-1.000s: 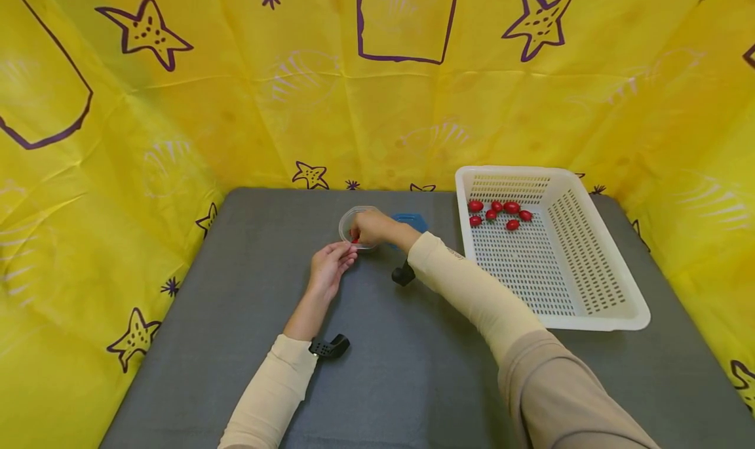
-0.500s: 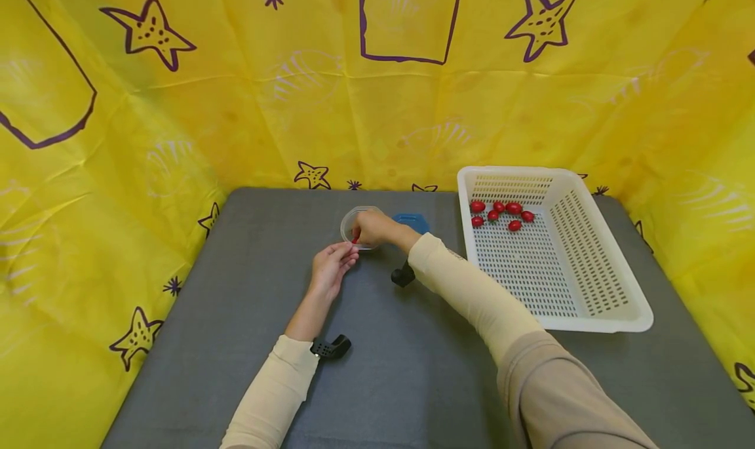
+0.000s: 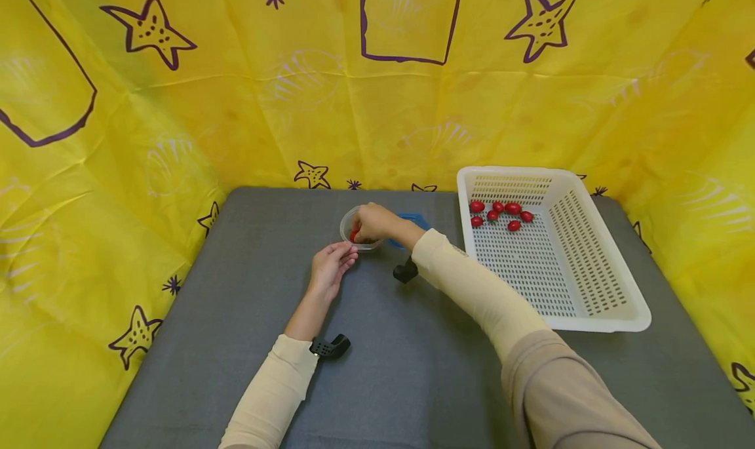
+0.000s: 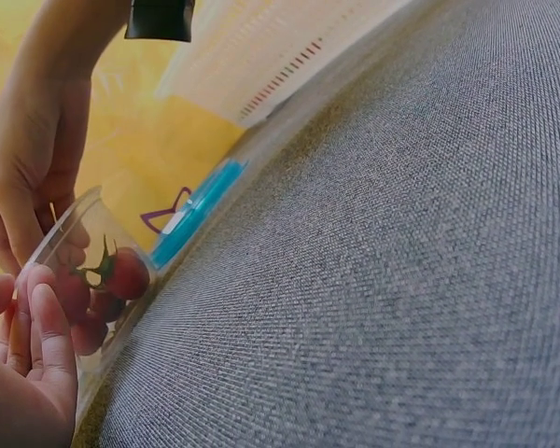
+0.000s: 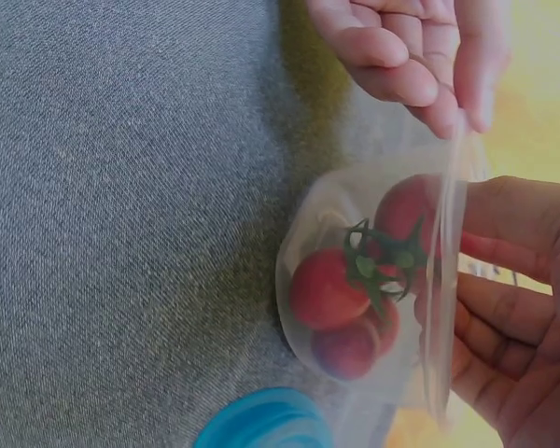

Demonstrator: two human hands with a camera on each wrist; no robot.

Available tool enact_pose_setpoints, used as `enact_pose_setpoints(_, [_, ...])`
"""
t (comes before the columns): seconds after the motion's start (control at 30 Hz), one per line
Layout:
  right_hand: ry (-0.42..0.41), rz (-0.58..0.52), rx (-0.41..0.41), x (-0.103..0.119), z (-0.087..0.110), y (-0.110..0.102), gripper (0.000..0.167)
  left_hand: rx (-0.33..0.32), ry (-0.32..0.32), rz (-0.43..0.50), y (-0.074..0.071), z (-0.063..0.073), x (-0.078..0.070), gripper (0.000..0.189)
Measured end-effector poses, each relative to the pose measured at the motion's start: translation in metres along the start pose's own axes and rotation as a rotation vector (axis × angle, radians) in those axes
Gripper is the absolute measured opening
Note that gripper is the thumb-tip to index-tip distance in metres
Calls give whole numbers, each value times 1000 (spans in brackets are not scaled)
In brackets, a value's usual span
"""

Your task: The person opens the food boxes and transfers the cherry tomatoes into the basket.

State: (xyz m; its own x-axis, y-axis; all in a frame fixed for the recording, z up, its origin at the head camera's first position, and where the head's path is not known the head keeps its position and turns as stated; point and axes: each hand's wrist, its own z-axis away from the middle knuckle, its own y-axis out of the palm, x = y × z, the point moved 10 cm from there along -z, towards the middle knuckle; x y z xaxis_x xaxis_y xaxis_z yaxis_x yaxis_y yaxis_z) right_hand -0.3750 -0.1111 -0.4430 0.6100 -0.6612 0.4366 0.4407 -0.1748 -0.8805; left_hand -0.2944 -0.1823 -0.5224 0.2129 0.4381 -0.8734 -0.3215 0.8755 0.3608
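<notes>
A clear round plastic tub (image 3: 345, 223) stands on the table, with several red cherry tomatoes (image 5: 329, 289) with green stems inside. My left hand (image 3: 330, 267) pinches the tub's near rim between thumb and fingers. From above, my right hand (image 3: 373, 223) reaches over the rim into the tub. Its curled fingers (image 5: 504, 210) hold a cherry tomato (image 5: 406, 210) that sits higher than the others. Part of that tomato is hidden behind the fingers and the rim. Just right of the tub, partly behind my right wrist, lies a blue lid (image 3: 416, 220).
A white perforated basket (image 3: 613, 265) stands on the right of the grey table (image 3: 248, 272). Several cherry tomatoes (image 3: 513, 208) lie at its far left. A yellow patterned cloth (image 3: 389, 128) hangs along the back and sides.
My right hand has risen slightly and shifted a little away over the tub, showing more red at its fingertips. My left hand stays at the rim.
</notes>
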Motion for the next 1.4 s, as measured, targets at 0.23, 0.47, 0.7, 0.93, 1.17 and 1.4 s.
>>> enact_pose_setpoints(0.23, [5,-30,-20,-2,5,-9,21,5,0,-2,0,0,0,3])
enact_pose_setpoints(0.47, [9,-87,-43,-7,10,-20,20,1,-2,-1,-1,-1,1,4])
enact_pose_setpoints(0.7, [2,-111,-75,-9,15,-32,22,-5,-9,-3,-2,-1,2,7])
enact_pose_setpoints(0.93, [-10,-121,-95,-8,23,-43,22,-3,-13,-10,-2,-1,2,8])
enact_pose_setpoints(1.17, [-17,-132,-109,-13,32,-53,23,-8,-17,15,-2,-1,2,4])
enact_pose_setpoints(1.4, [13,-166,-123,-25,48,-66,21,1,-13,14,-1,-1,3,4])
